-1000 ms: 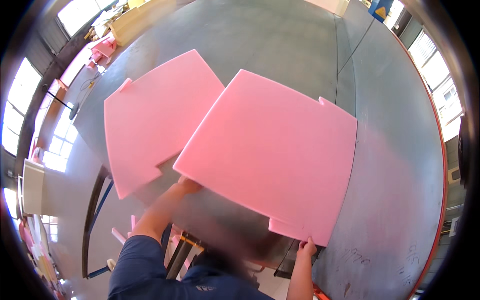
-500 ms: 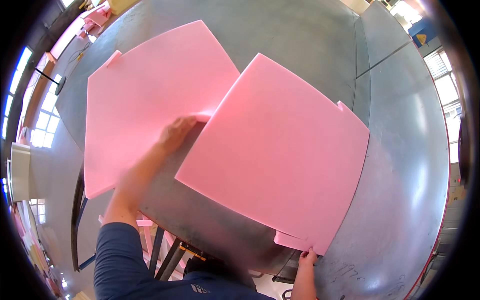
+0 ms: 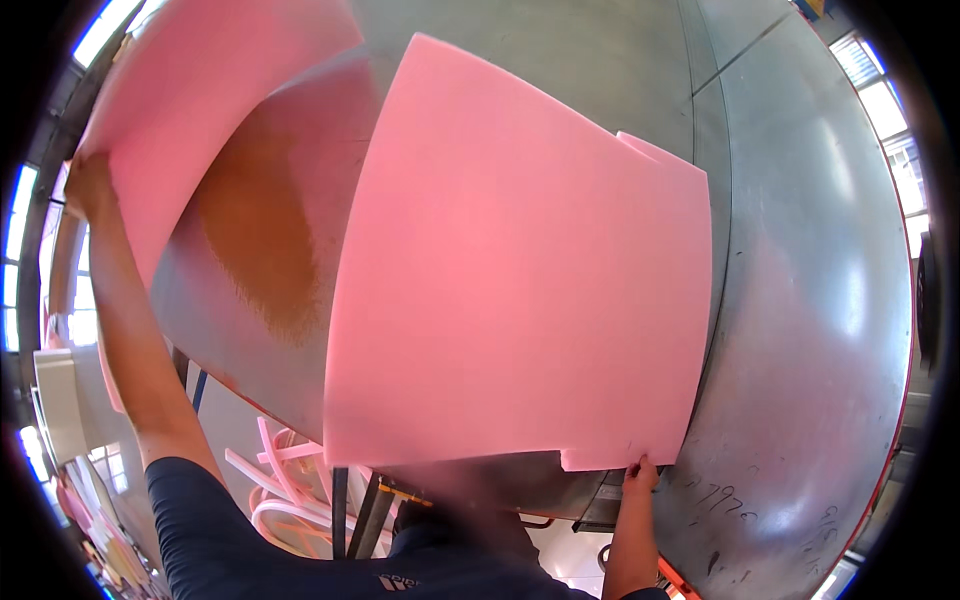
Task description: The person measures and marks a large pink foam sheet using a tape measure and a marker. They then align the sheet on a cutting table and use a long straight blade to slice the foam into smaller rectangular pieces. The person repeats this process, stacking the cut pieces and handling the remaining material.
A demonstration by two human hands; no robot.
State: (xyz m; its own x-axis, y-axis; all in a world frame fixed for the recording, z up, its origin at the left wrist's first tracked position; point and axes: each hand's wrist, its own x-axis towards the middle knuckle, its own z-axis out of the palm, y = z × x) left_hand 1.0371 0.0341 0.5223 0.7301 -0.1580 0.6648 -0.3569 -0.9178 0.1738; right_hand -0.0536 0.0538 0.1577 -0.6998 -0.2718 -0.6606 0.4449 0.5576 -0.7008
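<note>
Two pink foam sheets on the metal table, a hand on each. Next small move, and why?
Probably lift the left pink foam sheet clear: the left hand grips its far-left edge and it is raised off the grey metal table. The right hand only pinches the near corner of the flat pink foam sheet.

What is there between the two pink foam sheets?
In the head view, only bare grey metal table shows between the left foam sheet and the right foam sheet.

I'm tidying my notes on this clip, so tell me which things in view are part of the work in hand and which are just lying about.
In hand:
- left hand gripping the left foam sheet at its edge
- right hand at the near corner of the right foam sheet
- metal table under both sheets

Lying about:
- pink foam strips on the floor below the table
- windows along the wall
</note>
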